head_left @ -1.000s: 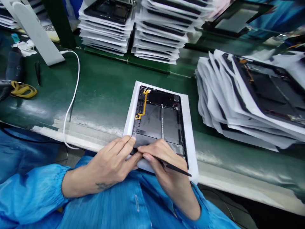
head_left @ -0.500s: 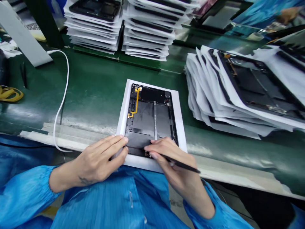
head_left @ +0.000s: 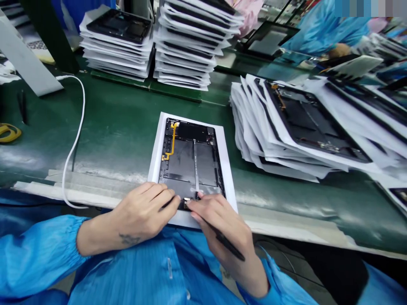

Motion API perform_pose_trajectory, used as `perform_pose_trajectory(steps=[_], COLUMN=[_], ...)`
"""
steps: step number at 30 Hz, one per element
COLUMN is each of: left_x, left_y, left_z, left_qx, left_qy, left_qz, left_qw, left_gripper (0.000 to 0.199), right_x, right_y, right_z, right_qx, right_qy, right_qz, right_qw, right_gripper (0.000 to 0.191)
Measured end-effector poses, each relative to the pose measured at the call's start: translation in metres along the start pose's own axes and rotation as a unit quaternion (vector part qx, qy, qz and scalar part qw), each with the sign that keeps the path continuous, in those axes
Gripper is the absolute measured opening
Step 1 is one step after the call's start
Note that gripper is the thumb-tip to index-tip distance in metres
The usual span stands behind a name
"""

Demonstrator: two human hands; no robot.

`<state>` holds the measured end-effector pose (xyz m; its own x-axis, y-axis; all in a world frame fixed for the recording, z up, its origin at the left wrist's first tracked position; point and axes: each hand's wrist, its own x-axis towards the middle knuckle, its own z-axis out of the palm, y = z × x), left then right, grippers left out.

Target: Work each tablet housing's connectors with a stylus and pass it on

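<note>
Head view, looking down at both hands at the near edge of a green bench. The left hand has its fingers pressed together, resting on the lower edge of an open black tablet frame. The frame lies on a white sheet directly beneath and ahead of the grip. The right hand closes around black tweezers, which point out past its little-finger side, while its fingertips press at the frame's bottom edge beside a small metal part. The fingers crowd that part, so whether they pinch it is hard to tell. A yellow ribbon cable is already fitted along the frame, above the grip, and the dark inner panels lie uncovered. To the right of the grip lies a slanted pile of similar frames on sheets; beyond it stand neat stacks of frames.
</note>
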<state>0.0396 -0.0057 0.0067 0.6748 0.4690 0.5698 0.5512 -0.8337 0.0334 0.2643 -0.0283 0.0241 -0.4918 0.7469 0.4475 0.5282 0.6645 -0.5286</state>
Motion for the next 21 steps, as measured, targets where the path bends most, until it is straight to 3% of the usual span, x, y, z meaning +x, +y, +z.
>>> perform_pose_trajectory(steps=[5,8,10,13,16,19,21], left_x=[0.003,0.002,0.000,0.000,0.005,0.015,0.024], left_y=[0.008,0.009,0.002,-0.022,-0.050,-0.062,-0.060], left_z=[-0.001,-0.005,-0.008,-0.014,-0.021,-0.025,-0.024], left_qx=[0.076,0.077,0.003,-0.140,-0.259,-0.398,-0.456], left_qy=[-0.027,-0.048,-0.049,-0.036,-0.032,-0.057,-0.039], left_qz=[0.050,0.053,0.016,-0.128,-0.288,-0.400,-0.461], left_qw=[0.995,0.994,0.999,0.981,0.921,0.823,0.760], left_gripper=[0.025,0.028,0.025,0.029,0.049,0.063,0.072], right_x=[-0.002,-0.007,-0.012,-0.018,-0.019,-0.018,-0.017], right_y=[-0.009,-0.006,0.000,0.007,0.007,0.005,0.007], right_z=[-0.001,0.000,0.002,0.006,0.011,0.015,0.018], right_qx=[-0.136,-0.076,0.031,0.131,0.134,0.121,0.118], right_qy=[-0.036,-0.013,0.028,0.104,0.148,0.188,0.208], right_qz=[-0.085,-0.068,-0.008,0.064,0.081,0.069,0.054], right_qw=[0.986,0.995,0.999,0.984,0.976,0.972,0.970], right_gripper=[0.018,0.020,0.023,0.027,0.024,0.021,0.020])
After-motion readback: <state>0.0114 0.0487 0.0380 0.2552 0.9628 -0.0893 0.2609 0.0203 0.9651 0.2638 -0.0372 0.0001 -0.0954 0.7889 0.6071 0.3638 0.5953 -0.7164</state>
